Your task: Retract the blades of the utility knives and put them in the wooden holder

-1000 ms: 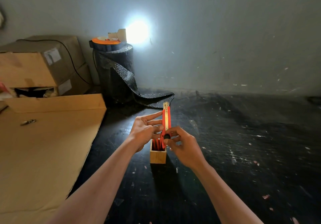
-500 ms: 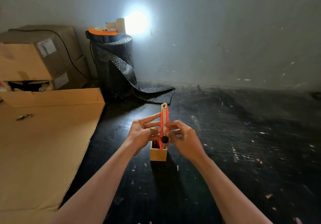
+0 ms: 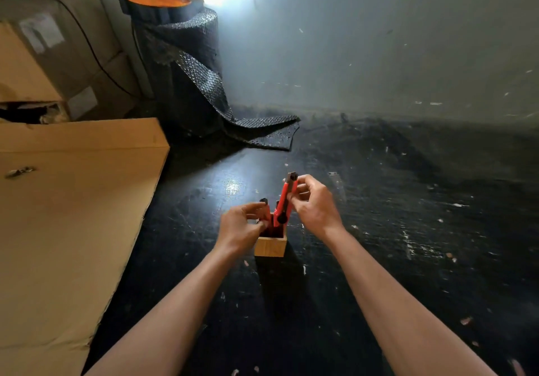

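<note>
While the right hand [image 3: 313,203] pinches a red utility knife [image 3: 286,200] tilted into the wooden holder [image 3: 270,246] between both hands, the left hand [image 3: 242,227] grips, seemingly, another knife [image 3: 264,211] already standing inside it.

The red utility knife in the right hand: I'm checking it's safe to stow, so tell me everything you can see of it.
The red utility knife has a red plastic-looking body, a dark tip at its top end and a black round knob near its lower end. No blade shows beyond the tip. It stands tilted, top leaning right, lower end at the mouth of the wooden holder. The right hand pinches its upper part; the left hand is at the holder, on another knife.
</note>
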`<action>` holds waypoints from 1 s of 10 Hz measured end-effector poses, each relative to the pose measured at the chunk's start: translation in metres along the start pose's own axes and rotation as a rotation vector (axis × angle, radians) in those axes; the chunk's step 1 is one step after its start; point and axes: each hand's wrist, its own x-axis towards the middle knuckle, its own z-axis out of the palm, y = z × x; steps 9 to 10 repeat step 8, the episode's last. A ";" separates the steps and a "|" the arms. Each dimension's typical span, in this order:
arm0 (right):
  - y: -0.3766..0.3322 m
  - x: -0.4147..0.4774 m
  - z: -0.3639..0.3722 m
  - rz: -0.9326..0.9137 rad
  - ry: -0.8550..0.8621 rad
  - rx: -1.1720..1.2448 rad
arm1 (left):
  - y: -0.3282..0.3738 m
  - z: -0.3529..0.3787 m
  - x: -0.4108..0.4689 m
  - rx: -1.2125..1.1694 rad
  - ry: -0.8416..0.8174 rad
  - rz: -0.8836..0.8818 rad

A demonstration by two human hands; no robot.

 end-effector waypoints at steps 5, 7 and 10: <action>0.054 0.012 0.040 0.221 -0.146 -0.228 | -0.047 0.035 0.006 0.030 -0.058 -0.134; 0.048 0.009 0.031 0.198 -0.130 -0.232 | -0.051 0.035 0.007 -0.023 -0.066 -0.160; 0.036 0.003 0.019 0.154 -0.107 -0.232 | -0.051 0.033 0.001 -0.019 -0.042 -0.173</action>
